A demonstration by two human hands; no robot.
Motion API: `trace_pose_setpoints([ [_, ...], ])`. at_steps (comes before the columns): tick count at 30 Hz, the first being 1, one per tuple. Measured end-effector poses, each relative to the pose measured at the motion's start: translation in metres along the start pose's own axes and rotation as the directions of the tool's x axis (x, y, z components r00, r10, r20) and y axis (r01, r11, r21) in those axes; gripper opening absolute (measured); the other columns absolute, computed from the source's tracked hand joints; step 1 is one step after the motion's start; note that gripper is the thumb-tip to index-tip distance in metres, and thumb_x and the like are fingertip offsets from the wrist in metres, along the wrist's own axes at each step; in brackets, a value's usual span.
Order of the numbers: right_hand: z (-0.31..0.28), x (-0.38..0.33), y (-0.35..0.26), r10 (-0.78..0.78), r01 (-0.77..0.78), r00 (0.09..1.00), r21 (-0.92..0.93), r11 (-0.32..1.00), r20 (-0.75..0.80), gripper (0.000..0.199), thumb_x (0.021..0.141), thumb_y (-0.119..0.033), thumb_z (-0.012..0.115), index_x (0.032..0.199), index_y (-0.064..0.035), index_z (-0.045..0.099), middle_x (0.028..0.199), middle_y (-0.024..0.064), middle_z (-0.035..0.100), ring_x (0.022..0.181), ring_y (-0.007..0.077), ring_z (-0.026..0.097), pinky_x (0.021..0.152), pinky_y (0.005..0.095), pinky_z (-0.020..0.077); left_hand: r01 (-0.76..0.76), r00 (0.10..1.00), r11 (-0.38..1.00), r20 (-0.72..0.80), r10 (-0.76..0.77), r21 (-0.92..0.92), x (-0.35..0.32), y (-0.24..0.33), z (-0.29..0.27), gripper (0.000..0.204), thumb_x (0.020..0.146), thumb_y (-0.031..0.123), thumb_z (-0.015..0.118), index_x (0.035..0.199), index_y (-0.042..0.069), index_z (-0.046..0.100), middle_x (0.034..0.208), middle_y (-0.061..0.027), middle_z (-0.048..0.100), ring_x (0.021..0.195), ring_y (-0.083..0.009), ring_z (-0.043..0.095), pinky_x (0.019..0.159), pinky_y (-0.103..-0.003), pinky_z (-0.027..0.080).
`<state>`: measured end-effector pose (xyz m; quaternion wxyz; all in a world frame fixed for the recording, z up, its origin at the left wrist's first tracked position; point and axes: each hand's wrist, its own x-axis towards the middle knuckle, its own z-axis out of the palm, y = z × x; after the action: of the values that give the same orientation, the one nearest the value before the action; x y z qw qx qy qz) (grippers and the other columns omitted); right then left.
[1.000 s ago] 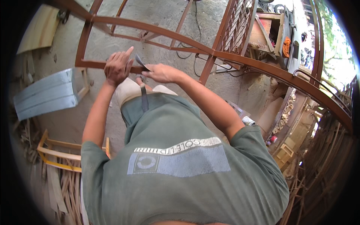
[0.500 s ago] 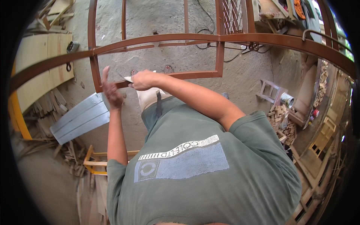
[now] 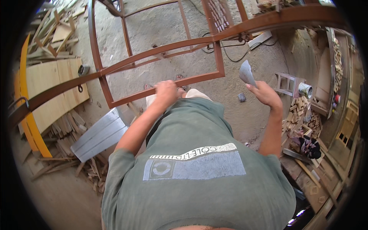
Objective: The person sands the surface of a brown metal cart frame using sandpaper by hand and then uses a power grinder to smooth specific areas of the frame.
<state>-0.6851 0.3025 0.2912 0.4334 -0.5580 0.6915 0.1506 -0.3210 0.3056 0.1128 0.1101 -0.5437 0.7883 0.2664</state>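
Note:
My right hand (image 3: 265, 94) is held out to the right, above the floor, closed on a bent grey sheet of sandpaper (image 3: 247, 73) that sticks up from the fingers. The reddish-brown metal frame (image 3: 199, 79) spans the space before me, with a long curved-looking rail across the view. At its lower bar is my left hand (image 3: 166, 92), seen from the back, its fingers partly hidden and blurred. It seems to touch the bar; whether it grips I cannot tell.
A grey slatted panel (image 3: 100, 134) leans over wood scraps at left, beside plywood (image 3: 57, 84) and a yellow beam (image 3: 32, 126). At right stand a small stool (image 3: 285, 82), a tin can (image 3: 305, 90) and piled wood blocks (image 3: 297, 113). A dark cable (image 3: 234, 59) lies on the floor.
My right hand has swung from the frame's lower bar out to the right with the sandpaper. My left hand, raised with fingers up before, has come down to the bar. The view has shifted.

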Motion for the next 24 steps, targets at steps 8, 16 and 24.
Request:
trace_pose_setpoints([
  [8,0.081,-0.006,0.062,0.181,-0.144,0.973,0.233,0.962,-0.142,0.054,0.101,-0.043,0.049,0.097,0.0086,0.062,0.087,0.0293,0.065,0.087,0.0442,0.065,0.08,0.0493,0.0474,-0.516,0.842,0.781,-0.045,0.537,-0.351,0.085,0.113,0.011,0.086,0.087,0.047,0.07,0.143,-0.009,0.037,0.14,-0.0306,0.048,0.128,-0.0438,0.05,0.104,-0.048,0.044],
  [16,0.123,0.028,0.072,0.109,0.144,0.751,0.323,0.935,-0.651,0.069,0.103,-0.041,0.045,0.154,0.0004,0.025,0.154,0.0253,0.033,0.144,0.0388,0.032,0.117,0.0436,0.0284,-0.56,0.818,0.814,-0.052,0.572,0.152,0.028,0.035,0.016,0.094,0.083,0.038,0.07,0.157,0.005,0.023,0.161,-0.0147,0.029,0.148,-0.032,0.03,0.119,-0.049,0.025],
  [24,0.193,0.104,-0.003,-0.289,0.19,0.642,-0.218,0.957,-0.71,0.084,0.095,-0.034,0.056,0.157,0.0031,0.013,0.165,0.0218,0.008,0.155,0.033,0.004,0.124,0.0499,0.0026,-0.283,0.916,0.926,-0.216,0.338,0.248,-0.062,-0.087,0.045,0.081,0.084,0.019,0.065,0.155,0.003,0.029,0.163,-0.0144,0.025,0.153,-0.0276,0.018,0.124,-0.051,0.009],
])
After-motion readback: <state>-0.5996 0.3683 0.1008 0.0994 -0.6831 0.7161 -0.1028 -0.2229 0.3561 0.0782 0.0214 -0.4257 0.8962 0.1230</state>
